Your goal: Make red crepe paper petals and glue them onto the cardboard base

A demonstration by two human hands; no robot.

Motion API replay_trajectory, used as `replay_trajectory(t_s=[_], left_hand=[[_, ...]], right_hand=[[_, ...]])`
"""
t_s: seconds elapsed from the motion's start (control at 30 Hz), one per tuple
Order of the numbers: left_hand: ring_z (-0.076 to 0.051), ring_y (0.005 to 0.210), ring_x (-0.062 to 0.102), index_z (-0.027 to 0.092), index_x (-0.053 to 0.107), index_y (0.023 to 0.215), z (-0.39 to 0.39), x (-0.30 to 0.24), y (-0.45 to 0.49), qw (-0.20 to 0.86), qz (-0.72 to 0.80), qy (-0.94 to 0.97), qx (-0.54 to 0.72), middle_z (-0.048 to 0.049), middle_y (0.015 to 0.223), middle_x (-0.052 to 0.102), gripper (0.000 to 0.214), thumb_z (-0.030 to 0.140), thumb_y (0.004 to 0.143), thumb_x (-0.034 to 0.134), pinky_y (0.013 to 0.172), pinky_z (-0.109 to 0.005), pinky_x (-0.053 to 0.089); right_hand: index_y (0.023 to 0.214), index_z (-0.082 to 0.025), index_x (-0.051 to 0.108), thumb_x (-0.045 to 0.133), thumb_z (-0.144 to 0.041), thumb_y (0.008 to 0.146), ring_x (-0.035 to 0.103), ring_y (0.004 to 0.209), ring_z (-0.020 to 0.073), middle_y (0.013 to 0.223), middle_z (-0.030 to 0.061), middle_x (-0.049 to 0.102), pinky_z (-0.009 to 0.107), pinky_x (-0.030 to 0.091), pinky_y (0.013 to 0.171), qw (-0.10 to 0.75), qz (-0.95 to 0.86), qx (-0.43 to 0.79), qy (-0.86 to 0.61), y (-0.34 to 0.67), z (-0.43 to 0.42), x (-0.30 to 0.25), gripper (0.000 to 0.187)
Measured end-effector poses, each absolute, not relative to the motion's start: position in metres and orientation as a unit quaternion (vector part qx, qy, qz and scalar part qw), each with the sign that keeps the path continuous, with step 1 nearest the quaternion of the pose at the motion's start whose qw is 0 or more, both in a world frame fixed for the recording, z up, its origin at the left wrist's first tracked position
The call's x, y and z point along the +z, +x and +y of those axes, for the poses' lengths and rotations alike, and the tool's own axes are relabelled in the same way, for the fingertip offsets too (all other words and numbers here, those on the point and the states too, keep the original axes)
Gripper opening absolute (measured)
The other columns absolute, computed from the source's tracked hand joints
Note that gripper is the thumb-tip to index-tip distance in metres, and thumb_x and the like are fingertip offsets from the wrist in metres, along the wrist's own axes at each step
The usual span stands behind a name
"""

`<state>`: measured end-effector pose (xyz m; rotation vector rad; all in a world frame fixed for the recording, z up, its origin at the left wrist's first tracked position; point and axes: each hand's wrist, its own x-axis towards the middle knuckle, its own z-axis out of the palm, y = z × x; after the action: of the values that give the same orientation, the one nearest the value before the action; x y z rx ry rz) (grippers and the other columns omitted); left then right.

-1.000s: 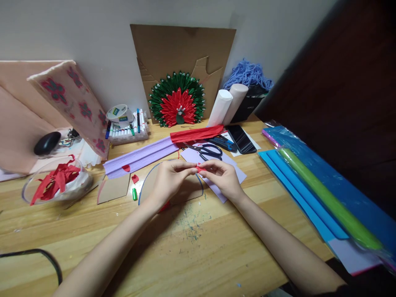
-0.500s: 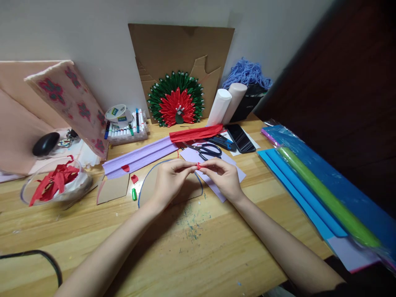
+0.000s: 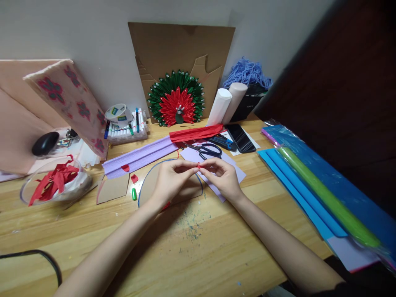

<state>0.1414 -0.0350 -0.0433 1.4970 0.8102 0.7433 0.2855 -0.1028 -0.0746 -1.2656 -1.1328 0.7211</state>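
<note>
My left hand point(image 3: 171, 179) and my right hand point(image 3: 223, 178) meet fingertip to fingertip, both pinching one small piece of red crepe paper point(image 3: 198, 165). Most of that piece is hidden by the fingers. Below them lies a rounded cardboard piece point(image 3: 148, 187) with a blue outline, partly covered by my left hand. A red scrap point(image 3: 166, 206) peeks out beside my left wrist. Under my right hand is a lilac paper sheet point(image 3: 236, 171), with dark-handled scissors point(image 3: 212, 152) on it. Left of my hands sit a red petal-shaped scrap point(image 3: 134, 178) and a green marker cap point(image 3: 134, 194).
A bowl point(image 3: 24, 192) of red strips stands left. Purple crepe paper point(image 3: 139, 156) and red crepe paper point(image 3: 196, 133) stretch behind my hands. At the back stand a marker box point(image 3: 126, 134) and a red-green peacock craft point(image 3: 176, 99). A phone point(image 3: 240, 138) and blue sheets point(image 3: 297, 196) lie right.
My fingertips have shifted slightly on the red crepe paper, and less of it shows. A red scrap now shows beside my left wrist, where none was visible before.
</note>
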Motion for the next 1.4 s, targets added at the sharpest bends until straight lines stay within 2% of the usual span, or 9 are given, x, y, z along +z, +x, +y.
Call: replay_trajectory(t_s=[0.23,0.5,0.73,1.1,1.4], left_hand=[[-0.015,0.072,0.065,0.012,0.068,0.078,-0.033,-0.047,0.142,0.624,0.346,0.625,0.317,-0.0067,0.080,0.071,0.018,0.025,0.067,0.074,0.072,-0.028,0.052],[-0.012,0.074,0.063,0.011,0.063,0.088,-0.033,-0.052,0.143,0.659,0.323,0.607,0.306,-0.0058,0.082,0.067,0.022,0.021,0.070,0.071,0.073,-0.026,0.051],[-0.011,0.069,0.063,0.011,0.059,0.093,-0.032,-0.055,0.142,0.668,0.321,0.602,0.297,-0.0033,0.077,0.065,0.026,0.018,0.070,0.070,0.068,-0.024,0.050],[-0.012,0.073,0.064,0.012,0.058,0.090,-0.032,-0.056,0.142,0.632,0.305,0.636,0.322,-0.0056,0.081,0.066,0.022,0.018,0.072,0.068,0.069,-0.024,0.052],[-0.015,0.075,0.066,0.013,0.065,0.087,-0.035,-0.055,0.140,0.525,0.306,0.722,0.332,-0.0070,0.085,0.070,0.012,0.022,0.079,0.063,0.072,-0.027,0.054]], right_hand=[[0.085,-0.021,0.065,0.067,-0.028,0.077,0.064,0.081,0.0168,0.084,0.0026,0.066,0.031,0.054,0.075,0.595,-0.504,0.309,-0.544,0.286,-0.104,-0.076,0.011],[0.086,-0.020,0.064,0.065,-0.022,0.079,0.064,0.080,0.0157,0.085,0.0026,0.065,0.029,0.053,0.073,0.587,-0.520,0.306,-0.540,0.288,-0.104,-0.080,0.008],[0.089,-0.022,0.068,0.062,-0.016,0.081,0.061,0.079,0.0159,0.083,0.0023,0.065,0.030,0.049,0.072,0.537,-0.613,0.184,-0.550,0.291,-0.105,-0.072,0.012],[0.088,-0.022,0.069,0.065,-0.019,0.080,0.061,0.081,0.0168,0.084,0.0027,0.068,0.031,0.049,0.074,0.523,-0.619,0.183,-0.557,0.293,-0.104,-0.070,0.010],[0.082,-0.021,0.068,0.065,-0.016,0.080,0.061,0.078,0.0160,0.080,0.0018,0.065,0.030,0.049,0.073,0.556,-0.575,0.195,-0.569,0.288,-0.102,-0.076,0.006]])
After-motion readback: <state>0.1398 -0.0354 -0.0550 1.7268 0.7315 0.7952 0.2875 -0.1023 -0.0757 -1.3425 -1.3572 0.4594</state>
